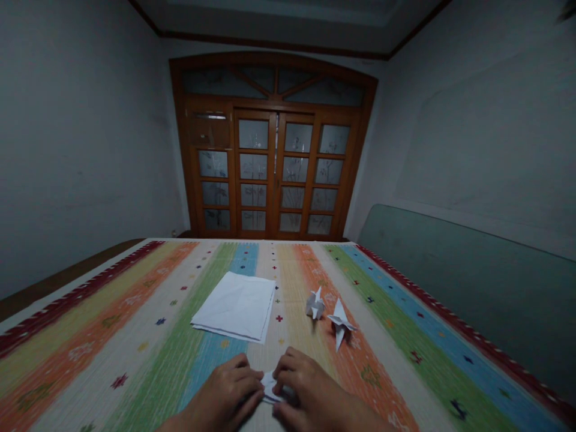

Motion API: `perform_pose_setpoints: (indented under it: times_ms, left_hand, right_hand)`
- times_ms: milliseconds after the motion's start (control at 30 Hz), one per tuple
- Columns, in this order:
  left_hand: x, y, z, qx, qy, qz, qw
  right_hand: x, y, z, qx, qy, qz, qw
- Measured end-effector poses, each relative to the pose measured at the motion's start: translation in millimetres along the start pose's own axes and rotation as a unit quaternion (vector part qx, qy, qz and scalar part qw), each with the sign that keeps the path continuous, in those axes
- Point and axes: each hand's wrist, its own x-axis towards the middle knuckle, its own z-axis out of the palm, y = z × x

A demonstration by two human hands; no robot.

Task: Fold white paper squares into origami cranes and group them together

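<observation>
Left hand (pixel 220 393) and right hand (pixel 310 384) both grasp folded white paper (pixel 270 387), I see (two paper cranes (pixel 315 305) stand beyond).

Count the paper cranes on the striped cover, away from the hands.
2. One paper crane sits right of the white paper stack, another just right of it. Folded paper between left hand and right hand is mostly hidden, so uncounted.

My left hand (pixel 220 393) and my right hand (pixel 312 384) sit low in front of me, backs up, angled in toward each other. The fingertips (pixel 249 377) of both hands curl downward and come close together at the middle, pinching inward. My left wrist (pixel 182 421) and my right forearm (pixel 360 417) run out past the bottom edge of my view.
</observation>
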Motion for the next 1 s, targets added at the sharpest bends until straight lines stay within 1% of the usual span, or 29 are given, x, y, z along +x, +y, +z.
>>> perform_pose_setpoints:
  times_ms: [67, 167, 333, 433, 500, 567, 633, 733, 800, 900, 1000]
  left_hand:
    - [-1, -4, 5.4, 0.009, 0.002, -0.017, 1.0]
    - [-4, -11, 13.4, 0.021, 0.01, -0.037, 0.999]
    - [-6, -16, 16.2, -0.02, 0.039, -0.04, 0.998]
    - [-4, -13, 13.0, -0.058, 0.036, -0.038, 0.997]
    - [-2, -12, 11.4, -0.077, 0.033, -0.047, 0.995]
    - [-2, -11, 10.8, -0.092, 0.032, -0.067, 0.993]
    - [-2, -12, 11.2, -0.11, 0.03, -0.095, 0.989]
    - [-2, -15, 13.0, -0.137, 0.031, -0.141, 0.98]
    - [-1, -17, 14.5, -0.146, 0.032, -0.166, 0.975]
    - [0, -17, 15.0, -0.132, 0.027, -0.2, 0.97]
    - [3, -12, 11.4, -0.106, 0.017, -0.238, 0.965]
  right_hand:
    - [0, 0, 1, 0.007, 0.005, 0.005, 1.0]
    - [2, -1, 0, 0.018, 0.037, 0.018, 0.999]
    - [7, 2, 1, 0.048, 0.058, 0.032, 0.997]
    - [8, 13, 11, 0.066, 0.086, 0.034, 0.993]
    - [8, 20, 19, 0.067, 0.125, 0.02, 0.99]
    - [8, 26, 27, 0.073, 0.158, 0.018, 0.985]
    - [8, 31, 34, 0.077, 0.175, 0.027, 0.981]
    - [9, 33, 38, 0.082, 0.176, 0.046, 0.98]
    - [10, 32, 37, 0.084, 0.172, 0.054, 0.98]
    - [11, 25, 31, 0.087, 0.157, 0.065, 0.982]
    - [13, 18, 24, 0.097, 0.127, 0.088, 0.983]
